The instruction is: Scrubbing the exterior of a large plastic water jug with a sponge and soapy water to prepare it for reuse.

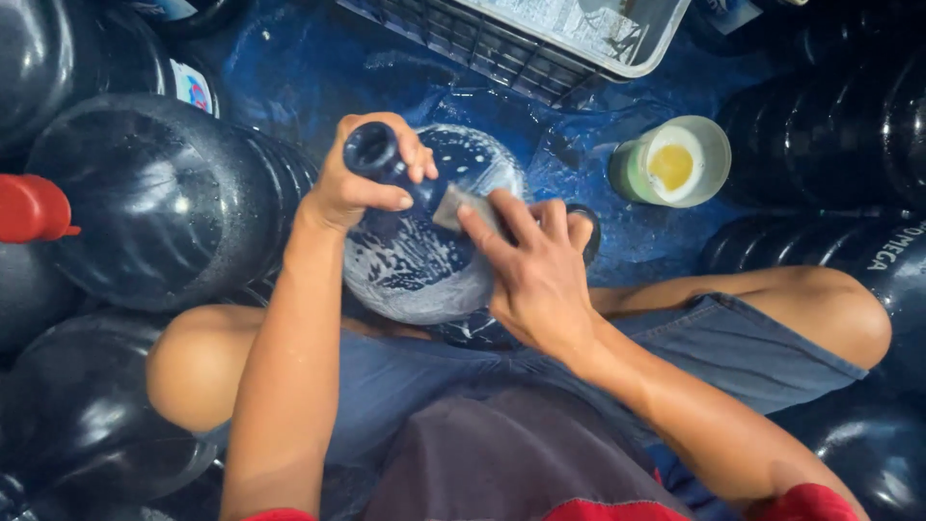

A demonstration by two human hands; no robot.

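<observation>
A large blue water jug (415, 265), streaked with white soap foam, stands between my knees. My left hand (362, 174) grips its open neck (371, 152) from the left. My right hand (531, 265) presses a small grey scrubbing pad (455, 205) against the jug's shoulder, fingers wrapped over the pad.
Several dark blue jugs crowd the left (164, 203) and right (849, 125) sides, one with a red cap (34, 207). A small green tub of yellowish soap (670, 164) sits on the wet blue floor. A grey crate (540, 39) lies at the top.
</observation>
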